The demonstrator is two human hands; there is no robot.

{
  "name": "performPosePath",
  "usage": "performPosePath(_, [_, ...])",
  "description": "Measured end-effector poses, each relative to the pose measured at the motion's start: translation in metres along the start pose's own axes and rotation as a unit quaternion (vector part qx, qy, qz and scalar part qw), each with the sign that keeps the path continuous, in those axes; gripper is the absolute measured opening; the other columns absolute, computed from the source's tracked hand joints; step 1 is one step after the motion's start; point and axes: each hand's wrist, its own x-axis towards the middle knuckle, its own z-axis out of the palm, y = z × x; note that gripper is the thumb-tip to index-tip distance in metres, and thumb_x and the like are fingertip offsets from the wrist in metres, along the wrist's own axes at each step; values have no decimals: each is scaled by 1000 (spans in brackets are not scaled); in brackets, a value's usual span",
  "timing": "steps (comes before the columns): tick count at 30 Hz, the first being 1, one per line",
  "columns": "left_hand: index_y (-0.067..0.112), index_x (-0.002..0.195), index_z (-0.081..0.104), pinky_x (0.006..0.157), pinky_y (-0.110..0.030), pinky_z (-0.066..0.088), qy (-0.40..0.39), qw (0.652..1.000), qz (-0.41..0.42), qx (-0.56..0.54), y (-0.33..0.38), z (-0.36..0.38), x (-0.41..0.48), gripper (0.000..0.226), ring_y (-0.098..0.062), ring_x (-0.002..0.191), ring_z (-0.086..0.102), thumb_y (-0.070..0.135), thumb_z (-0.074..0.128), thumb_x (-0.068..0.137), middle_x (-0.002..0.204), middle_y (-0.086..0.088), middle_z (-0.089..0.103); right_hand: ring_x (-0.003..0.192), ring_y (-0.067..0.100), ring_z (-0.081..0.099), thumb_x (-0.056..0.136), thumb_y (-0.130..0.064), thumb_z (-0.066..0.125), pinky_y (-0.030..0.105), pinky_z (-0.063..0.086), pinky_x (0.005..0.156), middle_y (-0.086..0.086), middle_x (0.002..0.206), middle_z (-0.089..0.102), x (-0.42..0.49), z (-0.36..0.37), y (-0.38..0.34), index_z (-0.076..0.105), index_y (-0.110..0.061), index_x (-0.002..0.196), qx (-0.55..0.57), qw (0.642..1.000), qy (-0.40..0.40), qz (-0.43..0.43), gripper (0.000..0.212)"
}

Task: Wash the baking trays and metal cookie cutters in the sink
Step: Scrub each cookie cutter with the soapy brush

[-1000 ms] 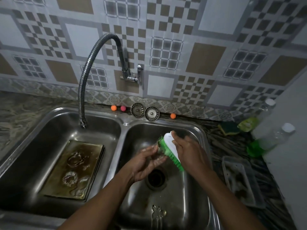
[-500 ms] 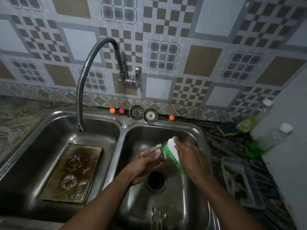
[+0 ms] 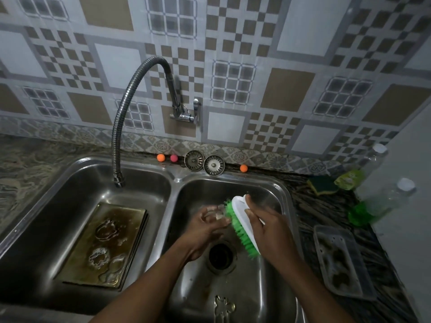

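Over the right basin (image 3: pixel 268 287) my left hand (image 3: pixel 205 229) holds a small metal cookie cutter (image 3: pixel 218 212), mostly hidden by the fingers. My right hand (image 3: pixel 268 229) grips a white scrub brush with green bristles (image 3: pixel 240 222), its bristles against the cutter. Another cookie cutter (image 3: pixel 224 306) lies on the right basin's floor near the front. In the left basin (image 3: pixel 58 194) lies a stack of brownish baking trays (image 3: pixel 105 245) with three soapy cookie cutters (image 3: pixel 99 256) on top.
A flexible metal faucet (image 3: pixel 121 113) hangs over the left basin. Two sink strainers (image 3: pixel 204 162) and small coloured balls sit on the back ledge. On the right counter are a sponge (image 3: pixel 323 184), a green soap bottle (image 3: pixel 377 203) and a clear plastic tray (image 3: pixel 340 257).
The brush has shifted slightly against the cutter in a scrubbing motion. Both hands stay over the right basin's drain; the view has tilted a little.
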Motion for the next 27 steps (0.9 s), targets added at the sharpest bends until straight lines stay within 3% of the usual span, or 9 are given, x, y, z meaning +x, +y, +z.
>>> performPosePath(4, [3,118,66,66,-25,54,-61,994,25,85,3,-2,-1,40,-18,87,70,-5,73,79,108,-15,73,93,20,67,92,-41,49,36,53,81,9,104,69,6,-5,1,53,-38,134,2,999,-30,-17,42])
performPosePath(7, [-1,120,66,74,-23,54,-117,983,46,135,4,0,-5,38,-16,93,70,-9,69,82,112,-15,72,97,24,63,96,-43,44,39,52,81,6,106,64,14,-11,2,49,-40,138,-91,993,-72,-7,42])
performPosePath(10, [3,118,67,74,-24,55,-95,981,65,158,5,2,-3,38,-13,89,70,-11,68,83,105,-9,75,105,23,62,98,-35,51,40,52,85,5,117,62,20,-12,4,48,-39,138,-83,995,-51,7,41])
performPosePath(13, [3,108,71,78,-29,56,-85,963,105,232,9,0,2,35,-18,87,69,-11,69,76,97,-10,75,93,20,64,94,-48,44,39,53,78,1,101,64,13,-11,4,47,-45,137,-66,995,-72,-13,43])
performPosePath(15, [-3,98,72,69,-26,50,-73,957,117,254,9,-2,3,29,-12,73,62,-13,69,71,81,-6,71,93,21,65,92,-50,41,37,53,79,2,100,67,8,-8,6,48,-45,136,-74,994,-84,-11,45])
performPosePath(19, [9,106,74,73,-23,53,-77,960,119,240,9,-3,5,45,-9,80,68,-13,75,67,91,-3,76,101,14,64,93,-32,56,28,50,87,1,111,70,-1,-2,10,56,-34,133,-25,998,-53,0,40])
performPosePath(23, [-3,122,63,88,-37,55,-44,991,74,104,5,-11,11,74,-24,98,68,-1,89,53,109,-18,72,111,-5,57,96,-22,58,13,44,94,-7,125,65,-8,3,9,58,-28,131,74,997,-17,33,36])
performPosePath(25, [-6,121,62,83,-36,55,-40,998,47,27,3,-11,10,74,-29,97,68,3,92,54,112,-24,69,111,-7,57,95,-14,59,9,42,90,-6,125,65,-7,3,6,59,-25,129,128,990,-8,58,36])
performPosePath(27, [-2,122,63,72,-30,52,-15,999,28,-24,4,-3,5,63,-20,85,67,11,87,65,106,-15,72,109,-11,57,95,-11,59,7,42,87,-6,125,65,-8,5,1,61,-20,129,167,983,-9,71,35])
